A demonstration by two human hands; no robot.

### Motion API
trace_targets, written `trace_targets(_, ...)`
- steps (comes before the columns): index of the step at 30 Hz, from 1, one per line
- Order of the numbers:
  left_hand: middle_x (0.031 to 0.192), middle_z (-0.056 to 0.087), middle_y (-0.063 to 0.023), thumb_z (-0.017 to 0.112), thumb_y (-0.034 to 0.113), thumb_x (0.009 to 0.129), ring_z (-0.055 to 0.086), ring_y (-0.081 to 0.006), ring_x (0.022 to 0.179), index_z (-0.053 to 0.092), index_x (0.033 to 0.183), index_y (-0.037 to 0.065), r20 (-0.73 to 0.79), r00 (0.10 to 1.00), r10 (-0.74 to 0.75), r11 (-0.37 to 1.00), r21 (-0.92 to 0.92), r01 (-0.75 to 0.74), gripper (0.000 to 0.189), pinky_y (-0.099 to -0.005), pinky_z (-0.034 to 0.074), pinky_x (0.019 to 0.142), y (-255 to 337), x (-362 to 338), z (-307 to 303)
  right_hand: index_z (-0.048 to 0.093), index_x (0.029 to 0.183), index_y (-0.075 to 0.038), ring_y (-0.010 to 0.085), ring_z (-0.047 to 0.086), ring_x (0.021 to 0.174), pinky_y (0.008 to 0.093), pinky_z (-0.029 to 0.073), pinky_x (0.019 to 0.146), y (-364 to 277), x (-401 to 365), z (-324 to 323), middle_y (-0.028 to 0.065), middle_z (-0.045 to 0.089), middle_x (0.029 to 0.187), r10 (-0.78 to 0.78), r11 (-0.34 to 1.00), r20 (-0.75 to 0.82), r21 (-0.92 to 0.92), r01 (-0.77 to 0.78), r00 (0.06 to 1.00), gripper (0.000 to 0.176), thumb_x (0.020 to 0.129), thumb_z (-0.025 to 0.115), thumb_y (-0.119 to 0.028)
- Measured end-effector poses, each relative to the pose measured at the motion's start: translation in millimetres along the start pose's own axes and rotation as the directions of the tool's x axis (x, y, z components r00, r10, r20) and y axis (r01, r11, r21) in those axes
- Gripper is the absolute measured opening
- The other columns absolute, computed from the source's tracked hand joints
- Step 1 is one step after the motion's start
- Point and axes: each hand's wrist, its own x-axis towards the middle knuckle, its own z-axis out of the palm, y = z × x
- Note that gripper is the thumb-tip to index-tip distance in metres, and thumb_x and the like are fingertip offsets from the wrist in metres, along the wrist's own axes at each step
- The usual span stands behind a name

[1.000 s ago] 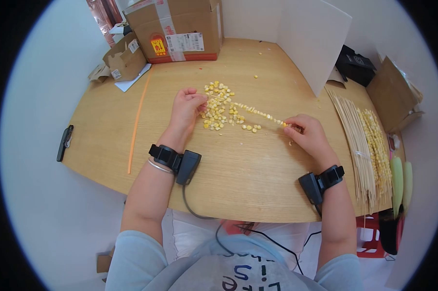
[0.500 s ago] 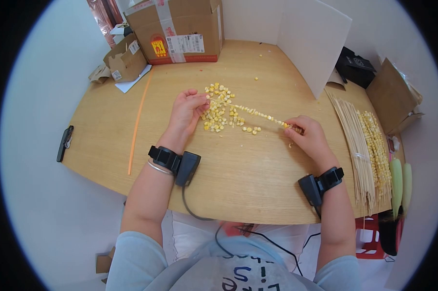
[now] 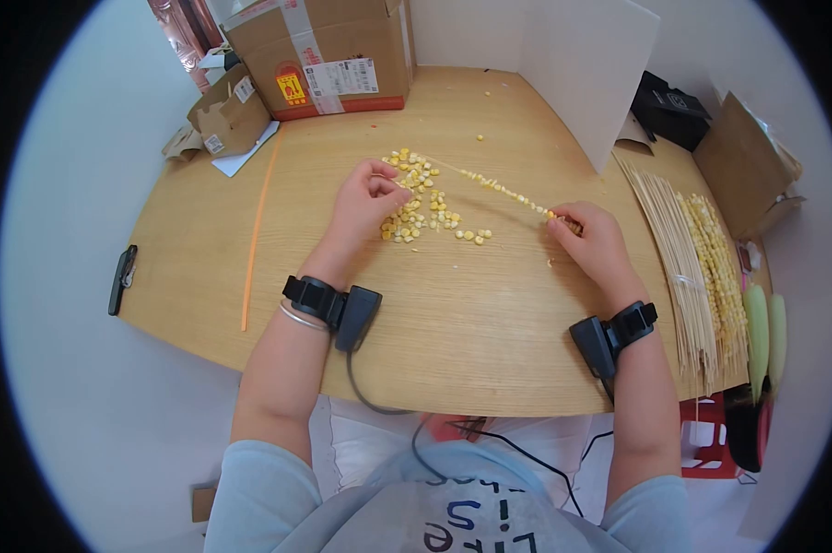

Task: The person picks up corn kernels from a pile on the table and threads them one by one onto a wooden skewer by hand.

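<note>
My right hand (image 3: 586,238) grips one end of a thin wooden skewer threaded with corn kernels (image 3: 503,191). The skewer slants up and to the left, its bare tip over the far side of a pile of loose yellow kernels (image 3: 425,219). At the left edge of that pile is my left hand (image 3: 365,198), fingers curled and thumb and fingertips close together above the kernels. Whatever may be between those fingertips is too small to make out. Black devices are strapped to both wrists.
On the right lie a bundle of bare skewers (image 3: 669,258), several kernel-filled skewers (image 3: 718,267) and corn cobs (image 3: 757,336). A large cardboard box (image 3: 342,55) and a white panel (image 3: 589,83) stand at the back. An orange strip (image 3: 257,230) crosses the table's left side.
My left hand has come away from the skewer's tip and curled over the pile's left edge. My right hand still holds the skewer, now slightly higher and further right in view.
</note>
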Motion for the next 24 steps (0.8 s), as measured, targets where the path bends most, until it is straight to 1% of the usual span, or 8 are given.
trace_targets(4,0.075,0.060,0.0001,0.063,0.002,0.073,0.042,-0.0019,0.061,0.052,0.098,0.004,0.200,0.978,0.054,0.979,0.183,-0.092,0.028,-0.0170,0.036,0.054,3,-4,3,0.065,0.090,-0.001,0.0257,0.059,0.074,0.0341,0.047,0.066,-1,0,0,0.0130,0.062,0.081,0.008,1.000,-0.013,-0.006,-0.008,1.000,0.023,0.079,0.060,-0.021)
trace_targets(8,0.077,0.059,0.0028,0.060,-0.001,0.072,0.040,-0.0022,0.061,0.055,0.097,0.005,0.267,0.964,0.016,0.949,0.300,-0.099,0.026,-0.0173,0.036,0.055,12,-12,8,0.065,0.090,-0.001,0.0259,0.059,0.075,0.0344,0.047,0.067,0,0,-1,0.0130,0.062,0.081,0.017,1.000,0.010,0.001,-0.017,1.000,0.023,0.079,0.060,-0.021)
trace_targets(10,0.080,0.058,0.0044,0.058,-0.002,0.071,0.039,-0.0025,0.060,0.057,0.097,0.006,0.313,0.940,0.136,0.872,0.412,-0.263,0.027,-0.0173,0.036,0.054,2,-9,8,0.065,0.089,-0.001,0.0263,0.059,0.075,0.0347,0.047,0.067,-2,0,-1,0.0132,0.062,0.081,0.017,1.000,0.020,0.000,-0.017,1.000,0.023,0.079,0.060,-0.021)
trace_targets(14,0.082,0.057,0.0037,0.058,-0.002,0.071,0.038,-0.0027,0.060,0.057,0.097,0.006,0.335,0.933,0.131,0.873,0.408,-0.269,0.026,-0.0176,0.036,0.054,0,-9,9,0.064,0.088,-0.001,0.0266,0.058,0.075,0.0348,0.046,0.067,1,1,0,0.0132,0.062,0.080,-0.020,1.000,0.015,-0.003,0.020,1.000,0.022,0.079,0.060,-0.021)
trace_targets(20,0.080,0.053,0.0016,0.059,-0.003,0.071,0.041,-0.0036,0.061,0.055,0.096,0.005,0.184,0.968,0.171,0.913,0.341,-0.226,0.026,-0.0182,0.038,0.055,-11,-1,4,0.064,0.087,-0.002,0.0266,0.058,0.074,0.0346,0.046,0.067,-1,0,-1,0.0129,0.061,0.079,-0.005,1.000,0.019,-0.007,0.005,1.000,0.022,0.079,0.060,-0.021)
trace_targets(22,0.081,0.054,-0.0007,0.060,-0.002,0.074,0.046,-0.0049,0.063,0.051,0.097,0.005,0.158,0.978,0.137,0.976,0.146,-0.161,0.027,-0.0197,0.041,0.055,-14,2,1,0.064,0.088,-0.002,0.0264,0.058,0.073,0.0345,0.046,0.067,1,0,1,0.0128,0.061,0.078,-0.010,1.000,0.014,0.013,0.010,1.000,0.021,0.079,0.060,-0.021)
trace_targets(23,0.081,0.054,-0.0007,0.060,-0.002,0.074,0.046,-0.0049,0.063,0.051,0.097,0.005,0.155,0.978,0.142,0.975,0.146,-0.165,0.027,-0.0197,0.041,0.055,-12,2,1,0.064,0.088,-0.002,0.0264,0.058,0.073,0.0345,0.046,0.067,0,0,0,0.0128,0.061,0.078,-0.015,1.000,0.011,0.013,0.015,1.000,0.021,0.079,0.060,-0.021)
trace_targets(24,0.081,0.055,-0.0024,0.061,-0.002,0.075,0.049,-0.0066,0.064,0.050,0.098,0.004,0.074,0.995,0.068,0.996,0.053,-0.072,0.026,-0.0206,0.042,0.056,-10,2,2,0.064,0.088,-0.002,0.0260,0.058,0.073,0.0342,0.046,0.066,0,0,0,0.0126,0.061,0.078,-0.021,1.000,0.020,0.022,0.021,1.000,0.021,0.079,0.060,-0.021)
